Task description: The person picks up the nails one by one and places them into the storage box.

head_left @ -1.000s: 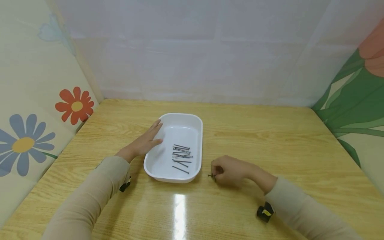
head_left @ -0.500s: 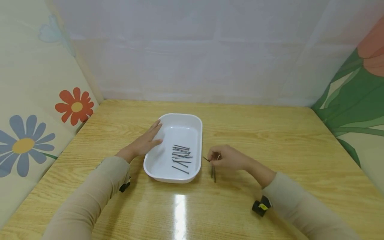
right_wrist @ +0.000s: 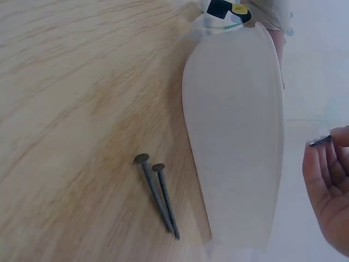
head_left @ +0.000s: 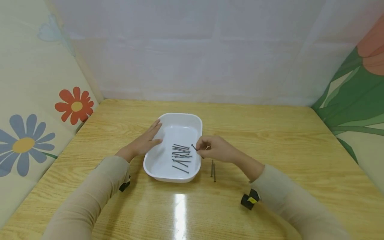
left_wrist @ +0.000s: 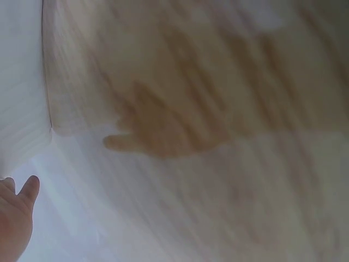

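My right hand (head_left: 217,148) pinches a nail (head_left: 194,147) between thumb and fingers, over the right rim of a white tray (head_left: 179,119). In the right wrist view the same nail (right_wrist: 320,141) shows at the fingertips, above the tray's side wall (right_wrist: 234,136). Several nails (head_left: 181,155) lie inside the tray, some crossing one another. My left hand (head_left: 143,142) rests on the tray's left rim with fingers stretched out; only its edge (left_wrist: 16,218) shows in the left wrist view. Two more nails (right_wrist: 158,196) lie side by side on the table, just right of the tray.
The wooden table (head_left: 270,140) carries a bright light reflection (head_left: 180,216) near its front. A white sheet (head_left: 195,66) hangs at the back. Panels with printed flowers (head_left: 75,106) stand at both sides.
My right hand has risen from the table and moved left with the nail, away from the two nails lying there. The left hand and the tray have stayed in place.
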The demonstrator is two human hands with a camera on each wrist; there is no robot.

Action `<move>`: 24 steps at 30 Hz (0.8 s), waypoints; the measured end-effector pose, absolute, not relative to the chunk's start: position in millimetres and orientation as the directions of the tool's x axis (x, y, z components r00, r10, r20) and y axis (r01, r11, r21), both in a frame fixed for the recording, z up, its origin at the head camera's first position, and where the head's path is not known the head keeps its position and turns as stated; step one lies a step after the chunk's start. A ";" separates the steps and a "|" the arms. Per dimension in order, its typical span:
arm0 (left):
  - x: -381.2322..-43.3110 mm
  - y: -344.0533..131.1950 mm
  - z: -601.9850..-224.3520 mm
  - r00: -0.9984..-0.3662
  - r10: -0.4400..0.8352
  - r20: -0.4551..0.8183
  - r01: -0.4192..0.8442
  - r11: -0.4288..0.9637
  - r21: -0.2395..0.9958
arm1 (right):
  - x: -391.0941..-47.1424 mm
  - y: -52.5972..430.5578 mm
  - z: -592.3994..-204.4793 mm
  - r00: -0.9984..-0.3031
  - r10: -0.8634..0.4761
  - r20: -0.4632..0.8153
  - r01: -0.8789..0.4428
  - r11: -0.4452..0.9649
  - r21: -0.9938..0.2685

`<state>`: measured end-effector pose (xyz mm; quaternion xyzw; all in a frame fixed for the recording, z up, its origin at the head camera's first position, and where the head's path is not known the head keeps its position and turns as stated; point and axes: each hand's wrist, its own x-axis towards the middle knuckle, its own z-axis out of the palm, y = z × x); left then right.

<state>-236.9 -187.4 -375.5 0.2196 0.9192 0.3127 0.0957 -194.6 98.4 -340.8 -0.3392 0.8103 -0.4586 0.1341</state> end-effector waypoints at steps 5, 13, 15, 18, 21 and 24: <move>-237.0 -187.6 -374.8 -0.887 0.460 -0.040 0.340 0.709 0.618 | -200.1 85.0 -337.4 -0.748 -0.662 0.056 -0.385 0.363 -0.849; -237.4 -187.3 -375.3 -0.886 0.463 -0.034 0.349 0.712 0.609 | -215.8 61.1 -343.5 -0.745 -0.666 0.026 -0.382 0.395 -0.835; -237.7 -187.9 -376.6 -0.884 0.466 -0.027 0.354 0.707 0.612 | -219.3 55.3 -345.8 -0.742 -0.671 0.001 -0.378 0.416 -0.827; -238.6 -188.7 -377.9 -0.882 0.471 -0.022 0.360 0.702 0.614 | -222.9 47.5 -348.4 -0.737 -0.674 -0.052 -0.352 0.448 -0.822; -239.0 -189.3 -378.2 -0.884 0.466 -0.028 0.353 0.706 0.614 | -226.7 41.2 -349.6 -0.734 -0.672 -0.098 -0.345 0.493 -0.799; -239.0 -189.3 -377.8 -0.886 0.464 -0.026 0.353 0.708 0.612 | -232.0 36.7 -351.2 -0.730 -0.671 -0.130 -0.359 0.538 -0.763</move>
